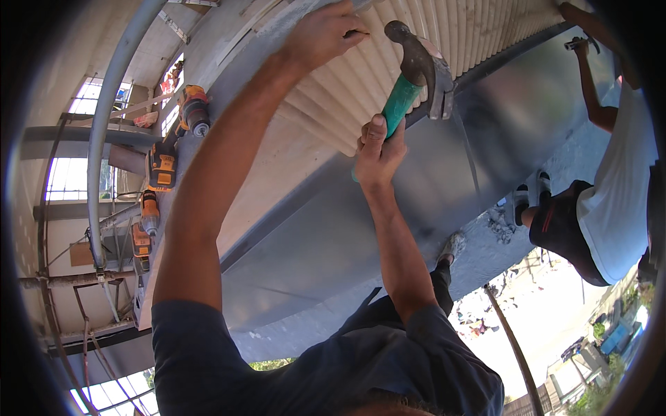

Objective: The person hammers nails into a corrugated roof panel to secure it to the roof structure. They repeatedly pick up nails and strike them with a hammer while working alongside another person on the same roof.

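Observation:
My right hand (381,150) is wrapped round the green handle of a claw hammer (402,100). The hammer's dark metal head points away from me, raised in front of a ribbed, cream-coloured sheet (347,104). Farther up and to the left, my left hand (322,38) is closed in a pinch above the same sheet. A small dark sliver shows at its fingertips, too small to name. Below the ribbed sheet runs a broad, smooth grey metal panel (416,187).
Several orange and black cordless power tools (161,168) lie in a row at the left. A grey pipe (104,125) rises beyond them. At the right stands another person (617,201) in a white top, a hammer (581,45) in hand. Rubble (501,225) lies on the ground.

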A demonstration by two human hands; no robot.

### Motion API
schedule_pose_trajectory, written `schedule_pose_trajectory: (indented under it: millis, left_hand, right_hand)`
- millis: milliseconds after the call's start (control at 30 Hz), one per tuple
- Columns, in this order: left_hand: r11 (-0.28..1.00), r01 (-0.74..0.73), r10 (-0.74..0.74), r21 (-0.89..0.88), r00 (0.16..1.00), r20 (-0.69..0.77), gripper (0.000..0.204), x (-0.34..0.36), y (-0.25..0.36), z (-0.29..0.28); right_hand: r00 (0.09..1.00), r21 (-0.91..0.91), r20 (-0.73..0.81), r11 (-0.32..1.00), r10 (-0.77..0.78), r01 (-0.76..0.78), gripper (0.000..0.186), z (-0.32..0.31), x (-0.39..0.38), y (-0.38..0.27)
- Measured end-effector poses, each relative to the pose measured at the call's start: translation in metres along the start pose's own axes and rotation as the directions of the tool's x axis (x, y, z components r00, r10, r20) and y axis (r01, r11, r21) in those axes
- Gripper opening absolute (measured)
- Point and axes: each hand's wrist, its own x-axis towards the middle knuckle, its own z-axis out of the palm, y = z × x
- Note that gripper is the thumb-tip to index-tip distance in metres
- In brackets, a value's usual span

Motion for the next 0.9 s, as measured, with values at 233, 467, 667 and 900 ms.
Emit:
schedule_pose_trajectory:
  millis: [233,467,667,900]
  left_hand:
    - [0.999,0.0,0.0,0.037,1.0,0.017,0.014,0.0022,-0.0017,0.0012]
    - [0.997,0.055,-0.058,0.062,0.998,0.038,0.014,0.0014,-0.0019,0.002]
    - [1.0,0.022,-0.023,0.018,0.999,0.031,0.014,0.0025,-0.0029,0.0021]
    - [0.998,0.035,-0.035,0.048,0.999,-0.016,0.011,0.0019,-0.0032,0.0057]
  right_hand:
    - [0.997,0.026,-0.025,0.997,0.073,-0.072,0.047,-0.0092,0.0012,-0.0063]
    - [0.992,-0.043,0.016,0.991,0.125,-0.125,0.04,-0.0029,-0.0001,-0.0017]
    - [0.996,0.016,0.058,0.998,0.063,-0.064,0.041,-0.0039,-0.0011,-0.0034]
    - [0.997,0.053,-0.011,0.996,0.077,-0.076,0.042,-0.0026,0.0007,-0.0052]
